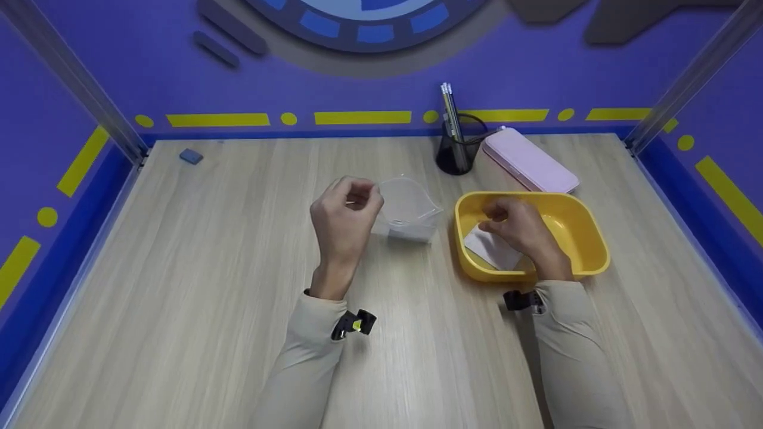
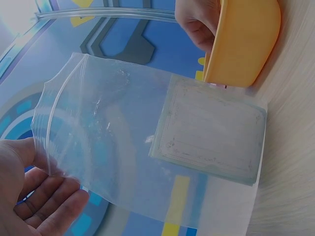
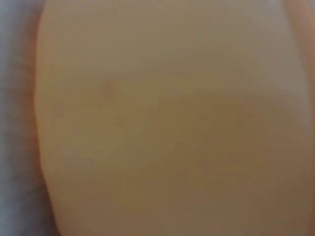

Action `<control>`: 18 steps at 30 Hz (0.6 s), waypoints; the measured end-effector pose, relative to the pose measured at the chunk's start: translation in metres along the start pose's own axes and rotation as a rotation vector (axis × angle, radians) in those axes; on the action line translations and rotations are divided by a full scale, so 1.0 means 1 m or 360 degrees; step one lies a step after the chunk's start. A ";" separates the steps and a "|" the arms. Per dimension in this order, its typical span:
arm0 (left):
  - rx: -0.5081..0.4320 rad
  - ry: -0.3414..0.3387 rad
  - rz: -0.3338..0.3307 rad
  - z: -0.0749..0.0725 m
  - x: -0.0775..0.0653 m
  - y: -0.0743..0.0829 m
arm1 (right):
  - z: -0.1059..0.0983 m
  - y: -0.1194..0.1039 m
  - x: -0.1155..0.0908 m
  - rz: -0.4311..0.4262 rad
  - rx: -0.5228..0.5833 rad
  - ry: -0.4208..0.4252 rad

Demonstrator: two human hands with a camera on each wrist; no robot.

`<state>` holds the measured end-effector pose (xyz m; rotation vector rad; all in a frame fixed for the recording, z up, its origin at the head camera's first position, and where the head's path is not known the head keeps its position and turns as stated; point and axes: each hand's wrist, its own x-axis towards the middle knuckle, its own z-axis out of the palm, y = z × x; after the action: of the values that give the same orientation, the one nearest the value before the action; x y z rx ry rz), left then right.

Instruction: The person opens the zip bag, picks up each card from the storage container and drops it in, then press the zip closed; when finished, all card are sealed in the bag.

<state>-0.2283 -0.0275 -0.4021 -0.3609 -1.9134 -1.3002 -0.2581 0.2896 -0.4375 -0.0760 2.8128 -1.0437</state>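
Observation:
My left hand [image 1: 346, 223] pinches the top edge of a clear zip bag [image 1: 411, 199] between thumb and finger. The bag stands upright on the table with its mouth parted. Low inside it sits a whitish rectangular stack [image 2: 211, 130], seen in the left wrist view. My right hand [image 1: 520, 229] reaches into a yellow plastic basin [image 1: 587, 238], fingers bent, over a flat white piece [image 1: 492, 249] lying there. Whether the fingers grip that piece is hidden. A blurred tan surface fills most of the right wrist view.
Behind the basin lies a pink pencil case [image 1: 530, 158]. A black mesh cup [image 1: 456, 149] holding pencils [image 1: 451, 110] stands to its left. A small blue block [image 1: 191, 156] rests at the table's far left corner. Blue-purple panels [image 1: 357, 89] enclose the table [image 1: 208, 286].

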 end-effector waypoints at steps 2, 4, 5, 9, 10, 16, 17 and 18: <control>0.0002 0.0005 0.0010 0.000 -0.001 -0.001 | 0.001 0.003 0.001 -0.0037 -0.0014 0.0012; 0.0002 0.0007 0.0020 0.000 -0.001 -0.001 | 0.002 0.006 0.001 -0.0063 -0.0046 0.0013; 0.0002 0.0007 0.0023 0.000 -0.001 -0.001 | 0.003 0.007 0.001 -0.0064 -0.0060 0.0013; -0.0001 0.0002 0.0026 0.000 -0.002 -0.001 | 0.005 0.009 -0.001 -0.0003 -0.0093 -0.0027; -0.0004 0.0004 0.0027 0.000 -0.002 -0.001 | 0.005 0.009 -0.001 0.0022 -0.0097 -0.0037; -0.0022 0.0007 0.0030 0.001 -0.001 0.000 | 0.004 0.010 -0.001 0.0053 -0.0134 -0.0057; -0.0021 0.0008 0.0029 0.001 -0.001 0.000 | 0.005 0.010 -0.001 0.0048 -0.0137 -0.0057; -0.0018 0.0008 0.0030 0.002 -0.002 0.000 | 0.005 0.010 0.000 0.0039 -0.0142 -0.0055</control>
<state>-0.2282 -0.0261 -0.4038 -0.3798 -1.8947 -1.2989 -0.2570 0.2946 -0.4477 -0.0681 2.8207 -0.9023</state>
